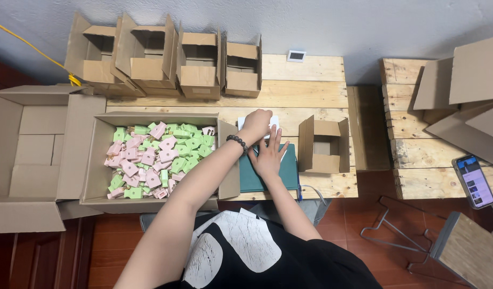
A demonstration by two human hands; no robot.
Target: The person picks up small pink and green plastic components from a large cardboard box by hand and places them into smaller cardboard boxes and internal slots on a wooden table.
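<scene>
Beside the big carton (pixel 91 160) of pink and green pieces (pixel 158 158): left hand (pixel 255 126) clenching a white item (pixel 273 122), right hand (pixel 269 155) pressing flat, released, on the green board (pixel 286 176). Right of the board, lying sideways, gaping empty: a small box (pixel 324 144).

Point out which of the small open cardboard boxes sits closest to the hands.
The lone small box just right of the right hand, beside the green pad. The other four small boxes stand in a row by the wall.
</scene>
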